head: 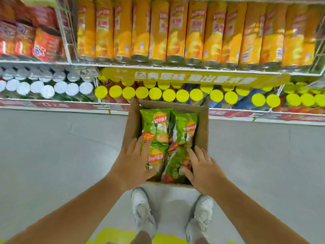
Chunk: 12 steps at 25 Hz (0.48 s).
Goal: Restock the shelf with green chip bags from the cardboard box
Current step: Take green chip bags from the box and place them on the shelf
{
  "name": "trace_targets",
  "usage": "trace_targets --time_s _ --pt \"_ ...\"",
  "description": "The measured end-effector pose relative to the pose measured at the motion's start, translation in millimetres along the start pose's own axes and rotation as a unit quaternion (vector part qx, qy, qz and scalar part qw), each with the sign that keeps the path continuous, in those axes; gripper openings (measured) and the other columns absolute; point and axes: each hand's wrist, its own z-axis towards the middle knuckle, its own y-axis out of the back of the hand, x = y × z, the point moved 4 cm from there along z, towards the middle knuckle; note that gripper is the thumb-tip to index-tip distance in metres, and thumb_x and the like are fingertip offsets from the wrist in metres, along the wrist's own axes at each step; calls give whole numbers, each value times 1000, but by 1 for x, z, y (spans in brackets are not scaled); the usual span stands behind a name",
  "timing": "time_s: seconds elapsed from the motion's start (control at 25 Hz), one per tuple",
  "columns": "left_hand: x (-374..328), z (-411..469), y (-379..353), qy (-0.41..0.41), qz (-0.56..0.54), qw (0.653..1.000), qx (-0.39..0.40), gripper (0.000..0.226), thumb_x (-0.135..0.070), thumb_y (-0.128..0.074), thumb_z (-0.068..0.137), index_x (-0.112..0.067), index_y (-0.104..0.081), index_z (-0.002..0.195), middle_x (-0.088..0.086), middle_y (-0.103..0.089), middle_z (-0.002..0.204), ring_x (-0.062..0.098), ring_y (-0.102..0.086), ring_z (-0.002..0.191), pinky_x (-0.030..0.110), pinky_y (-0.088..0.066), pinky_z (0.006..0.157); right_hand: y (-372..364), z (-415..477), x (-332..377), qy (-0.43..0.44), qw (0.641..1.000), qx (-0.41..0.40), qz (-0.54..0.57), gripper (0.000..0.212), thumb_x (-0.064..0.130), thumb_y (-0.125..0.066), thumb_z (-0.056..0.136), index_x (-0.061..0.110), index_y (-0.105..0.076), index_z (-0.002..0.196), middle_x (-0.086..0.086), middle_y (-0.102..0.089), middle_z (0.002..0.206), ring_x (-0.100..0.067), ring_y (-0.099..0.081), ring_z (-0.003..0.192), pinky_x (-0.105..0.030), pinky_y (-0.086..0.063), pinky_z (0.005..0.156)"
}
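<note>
Chip bags [156, 127] wall-to-wall in box [202, 129]

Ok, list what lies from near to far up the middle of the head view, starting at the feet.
white shoes → cardboard box holding green chip bags → yellow-lidded cans → yellow shelf banner → orange chip canisters

The left hand [133, 162] and the right hand [202, 169] cover the near parts of the green chip bags [156, 124] in the cardboard box [202, 127]. The top edge of the frame cuts off the orange canisters [175, 32]. In the upper left the red packets [26, 37] are blurred.
</note>
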Motion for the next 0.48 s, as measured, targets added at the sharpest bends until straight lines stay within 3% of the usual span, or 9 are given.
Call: trace_targets --time_s 0.28,0.4,0.48 --pt "12 64 -102 17 10 998 57 102 -74 -40 88 -14 3 157 11 -11 165 29 -15 151 43 -30 116 -94 76 -26 -41 998 29 43 73 48 -41 105 14 -9 161 -8 -34 154 -28 -36 141 -39 -41 113" --pt "21 79 -132 77 -86 991 62 99 -70 -62 79 -13 -19 147 7 -35 149 28 -43 133 42 -47 97 -123 97 -38 -129 980 76 131 64 38 -53 102 9 -23 151 -13 -43 145 -31 -47 131 -42 -45 106" --pt "27 90 -147 156 -199 967 41 89 -57 -78 74 -12 -29 134 6 -38 134 31 -54 115 43 -51 89 -139 112 -47 -213 948 89 218 59 34 -59 101 6 -29 142 -17 -49 142 -35 -52 128 -45 -47 104"
